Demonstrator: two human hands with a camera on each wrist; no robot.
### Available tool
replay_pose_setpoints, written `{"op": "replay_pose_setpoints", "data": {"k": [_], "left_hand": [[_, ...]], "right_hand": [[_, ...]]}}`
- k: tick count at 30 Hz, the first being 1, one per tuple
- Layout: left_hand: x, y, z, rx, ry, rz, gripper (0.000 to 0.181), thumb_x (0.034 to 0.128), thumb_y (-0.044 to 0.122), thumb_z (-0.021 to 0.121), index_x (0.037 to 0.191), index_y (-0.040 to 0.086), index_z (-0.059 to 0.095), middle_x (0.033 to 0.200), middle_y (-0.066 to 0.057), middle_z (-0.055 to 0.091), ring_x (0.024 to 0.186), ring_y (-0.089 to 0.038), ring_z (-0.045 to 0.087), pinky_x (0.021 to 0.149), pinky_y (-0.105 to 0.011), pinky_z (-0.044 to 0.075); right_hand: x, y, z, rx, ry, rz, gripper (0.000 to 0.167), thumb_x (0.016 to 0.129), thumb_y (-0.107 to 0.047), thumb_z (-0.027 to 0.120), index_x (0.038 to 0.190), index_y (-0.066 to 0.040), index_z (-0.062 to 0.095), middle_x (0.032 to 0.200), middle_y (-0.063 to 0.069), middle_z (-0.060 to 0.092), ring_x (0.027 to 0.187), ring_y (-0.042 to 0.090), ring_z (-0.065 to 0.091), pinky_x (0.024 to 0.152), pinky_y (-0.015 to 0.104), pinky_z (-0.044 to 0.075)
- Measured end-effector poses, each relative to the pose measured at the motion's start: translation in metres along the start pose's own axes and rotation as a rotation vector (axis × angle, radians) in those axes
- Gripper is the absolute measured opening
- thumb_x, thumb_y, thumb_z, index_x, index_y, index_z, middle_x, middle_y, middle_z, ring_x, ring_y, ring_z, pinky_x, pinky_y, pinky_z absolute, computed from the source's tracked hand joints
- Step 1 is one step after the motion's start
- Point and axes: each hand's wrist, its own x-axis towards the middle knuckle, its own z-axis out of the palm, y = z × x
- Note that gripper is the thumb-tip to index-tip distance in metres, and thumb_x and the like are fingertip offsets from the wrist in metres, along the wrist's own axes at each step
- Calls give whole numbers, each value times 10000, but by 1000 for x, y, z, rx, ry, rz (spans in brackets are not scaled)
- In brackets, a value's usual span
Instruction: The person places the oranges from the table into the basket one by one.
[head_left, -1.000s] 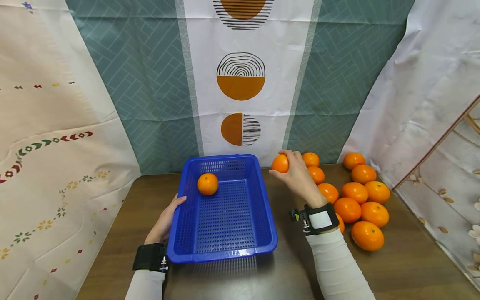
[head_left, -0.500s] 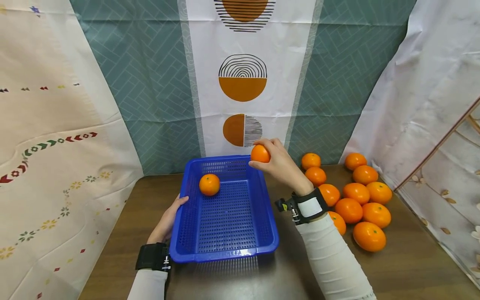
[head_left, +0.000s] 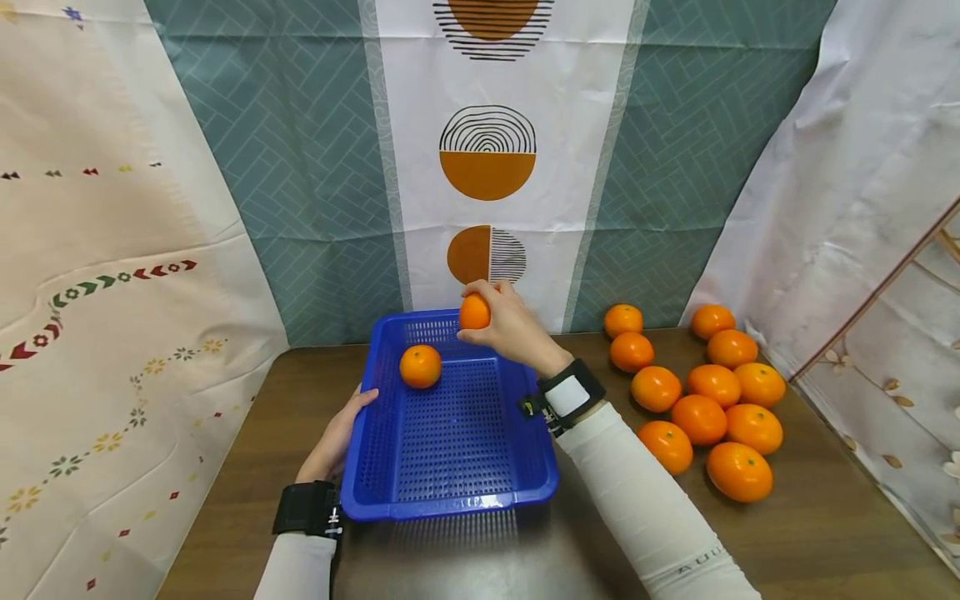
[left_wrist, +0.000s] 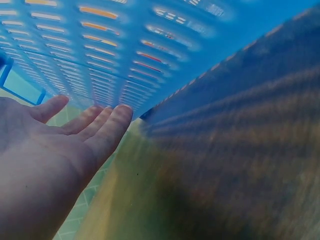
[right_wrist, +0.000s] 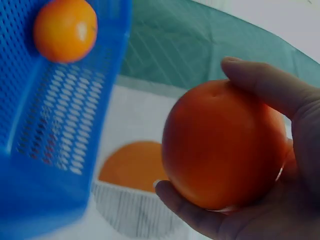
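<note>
My right hand (head_left: 513, 325) grips an orange (head_left: 474, 312) between thumb and fingers, held up over the far rim of a blue plastic basket (head_left: 450, 510). Close up in the right wrist view, the orange (right_wrist: 222, 145) hides part of the palm. Another orange (head_left: 420, 367) lies inside the basket, toward its far left corner. My left hand (head_left: 333, 437) is at the basket's left side, fingertips near the rim. In the left wrist view the left hand's fingers (left_wrist: 107, 127) stretch out nearly straight along the slotted basket wall (left_wrist: 100, 55).
Several loose oranges (head_left: 699, 419) lie grouped on the right of the brown wooden table (head_left: 825, 533). A patterned cloth (head_left: 315, 208) hangs behind the table's far edge. Light printed cloth (head_left: 135, 375) covers the left side, and pale floral cloth (head_left: 870, 333) the right.
The right hand has carried its orange leftward from beside the loose oranges to above the basket's far side. My left hand and the basket stay nearly in place.
</note>
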Motion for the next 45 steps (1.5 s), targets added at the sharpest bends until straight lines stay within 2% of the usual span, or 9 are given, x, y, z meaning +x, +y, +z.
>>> {"op": "replay_pose_setpoints", "data": {"k": [6,10,17,24,27,30,34,45], "left_hand": [[0,0,-1,-4,6,2,648,1127,425,346,1670,317,10,1631,-257,239,1329,-425,447,977,-449,509],[1,0,-1,-17,2,2,642,1128,418,347,1670,311,21,1625,-268,242,1332,-434,445,973,-445,512],[2,2,1,-11,11,-3,650,1124,436,362,1670,322,28,1613,-267,261,1318,-422,468,960,-438,518],[3,0,3,-41,7,-11,637,1125,411,357,1667,306,42,1600,-288,269,1293,-400,491,945,-431,526],[3,-1,5,-36,-2,-11,643,1128,405,345,1671,304,18,1601,-294,256,1295,-403,491,947,-429,527],[3,-2,5,-30,15,-16,643,1121,418,359,1669,317,39,1596,-286,274,1293,-408,493,943,-439,532],[2,-2,5,-19,34,-20,629,1116,427,367,1662,329,69,1591,-270,297,1287,-409,491,939,-447,535],[0,0,1,-18,21,-9,622,1123,422,353,1662,316,61,1586,-281,287,1270,-401,507,934,-445,539]], "right_hand": [[16,4,29,26,-67,21,502,928,-329,804,1363,-181,602,1282,225,461,1060,326,548,795,370,553],[21,10,42,20,-93,52,449,944,-336,787,1321,-163,617,1318,235,446,1092,328,534,816,376,547],[29,18,57,25,-96,118,457,943,-327,780,1332,-158,610,1276,209,468,1072,326,542,810,368,541],[30,29,72,-5,-148,160,438,980,-306,706,1361,-109,619,1286,245,473,1059,367,492,780,379,479],[29,34,77,-5,-144,194,436,966,-272,691,1362,-100,628,1293,253,469,1059,372,473,782,381,457],[28,40,83,4,-141,217,452,938,-257,687,1359,-98,639,1294,250,467,1065,373,464,790,381,441],[26,46,90,12,-158,227,463,919,-246,688,1357,-104,643,1327,242,431,1096,386,438,807,388,451],[29,50,110,-45,-186,202,425,899,-165,768,1312,-149,669,1332,207,384,1146,383,393,909,460,471]]}}
